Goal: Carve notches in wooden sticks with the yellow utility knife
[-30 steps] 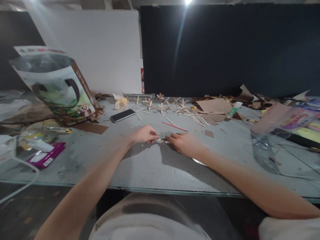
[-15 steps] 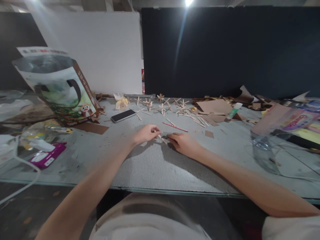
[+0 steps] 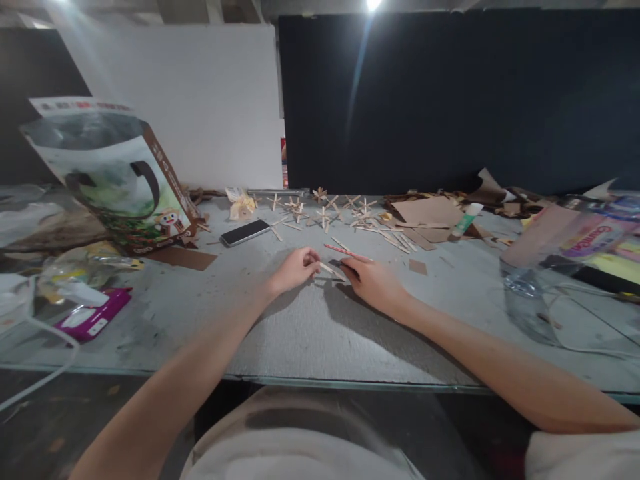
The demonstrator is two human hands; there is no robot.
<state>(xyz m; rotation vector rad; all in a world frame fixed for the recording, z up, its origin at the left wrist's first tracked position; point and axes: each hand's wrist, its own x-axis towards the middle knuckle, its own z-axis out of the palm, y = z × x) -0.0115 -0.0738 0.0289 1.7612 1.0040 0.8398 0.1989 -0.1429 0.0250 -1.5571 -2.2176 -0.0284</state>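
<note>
Between the thumb and fingers of my left hand [image 3: 295, 270] is the end of a thin wooden stick [image 3: 326, 267], which points toward my right hand. My right hand [image 3: 377, 283] is closed in a pinch on a thin, flat grey piece [image 3: 339, 272] that lies along the stick; its exact kind is too small to make out. Just beyond the fingers a pink-and-red patterned thin rod [image 3: 336, 249] rests on the table, its right end partly hidden by my right hand. A short plain stick lies behind it.
Farther back are several crossed wooden sticks [image 3: 325, 217], a phone [image 3: 245, 232] and cardboard pieces [image 3: 427, 213]. A large printed bag [image 3: 117, 180] and a purple device [image 3: 95, 320] stand left. On the right are a glue stick [image 3: 467, 220] and a clear plastic container [image 3: 530, 307].
My right hand has shifted slightly and now overlaps the patterned rod's end. The stick has turned a little flatter between my hands, and a grey flat piece shows more clearly.
</note>
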